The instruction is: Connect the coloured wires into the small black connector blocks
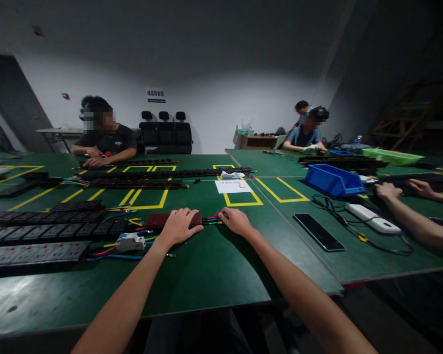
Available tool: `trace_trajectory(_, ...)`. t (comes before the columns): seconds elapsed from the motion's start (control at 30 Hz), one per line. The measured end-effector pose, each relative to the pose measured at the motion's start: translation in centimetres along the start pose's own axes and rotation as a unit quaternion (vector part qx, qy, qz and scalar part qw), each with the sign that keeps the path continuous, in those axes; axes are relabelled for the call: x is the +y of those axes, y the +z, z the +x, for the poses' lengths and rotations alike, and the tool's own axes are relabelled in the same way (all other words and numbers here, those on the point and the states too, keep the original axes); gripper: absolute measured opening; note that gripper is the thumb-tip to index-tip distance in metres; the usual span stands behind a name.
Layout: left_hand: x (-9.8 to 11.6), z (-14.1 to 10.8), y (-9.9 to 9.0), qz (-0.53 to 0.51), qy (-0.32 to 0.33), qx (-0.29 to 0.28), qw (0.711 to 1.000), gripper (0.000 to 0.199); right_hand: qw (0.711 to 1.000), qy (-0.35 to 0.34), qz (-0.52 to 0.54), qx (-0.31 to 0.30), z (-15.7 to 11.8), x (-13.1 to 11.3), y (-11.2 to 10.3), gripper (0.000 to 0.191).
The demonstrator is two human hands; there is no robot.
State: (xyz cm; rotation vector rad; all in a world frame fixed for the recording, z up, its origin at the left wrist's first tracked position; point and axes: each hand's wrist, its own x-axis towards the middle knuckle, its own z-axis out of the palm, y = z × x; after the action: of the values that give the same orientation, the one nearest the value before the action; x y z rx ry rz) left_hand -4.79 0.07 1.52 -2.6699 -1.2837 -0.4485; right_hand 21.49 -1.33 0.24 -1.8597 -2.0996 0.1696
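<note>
My left hand (pixel 180 226) lies over a dark red oblong block (pixel 153 221), fingers curled across its top and thumb along the near side, gripping it. Coloured wires (pixel 211 219), red, blue, and yellow-green among them, run out of the block's right end. My right hand (pixel 237 221) pinches the ends of these wires between thumb and fingers; the tips are partly hidden. Just left of my left wrist sits a white circuit breaker (pixel 130 242) with wires attached. Beside it are long black power strips (pixel 37 251) with red switches.
A black phone (pixel 318 232), a white adapter (pixel 372 219) with black cable and a blue bin (pixel 332 180) lie on the right. Another person's hands (pixel 389 191) are beyond them. A paper sheet (pixel 232 187) lies ahead. Co-workers sit across the green table (pixel 206 280).
</note>
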Motion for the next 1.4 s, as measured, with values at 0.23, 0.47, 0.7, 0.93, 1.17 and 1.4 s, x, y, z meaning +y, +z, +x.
trace_trajectory(0.23, 1.0, -0.2, -0.5, 0.029, -0.009, 0.01, 0.999, 0.06, 1.0, -0.016, 0.002, 0.002, 0.0, 0.4, 0.2, 0.032)
trace_trajectory(0.47, 1.6, -0.2, -0.4, 0.021, -0.039, 0.014, 0.999, 0.061, 1.0, -0.027, 0.008, 0.007, 0.1, 0.6, 0.5, 0.03)
trace_trajectory(0.7, 1.1, -0.1, -0.2, 0.01, -0.035, 0.002, 0.999, 0.064, 1.0, -0.029, 0.0, 0.002, 0.2, 0.6, 0.5, 0.031)
trace_trajectory(0.93, 1.0, 0.0, -0.2, 0.012, -0.032, -0.003, 0.999, 0.065, 1.0, -0.03, -0.007, 0.003, 0.2, 0.6, 0.4, 0.032)
trace_trajectory(1.17, 1.0, 0.1, -0.4, 0.019, -0.031, -0.011, 0.999, 0.067, 0.999, -0.042, -0.009, 0.0, 0.3, 0.6, 0.2, 0.03)
trace_trajectory(1.4, 1.1, 0.1, -0.4, 0.021, -0.028, -0.014, 0.999, 0.068, 0.999, -0.049, -0.012, 0.002, 0.3, 0.6, 0.1, 0.029)
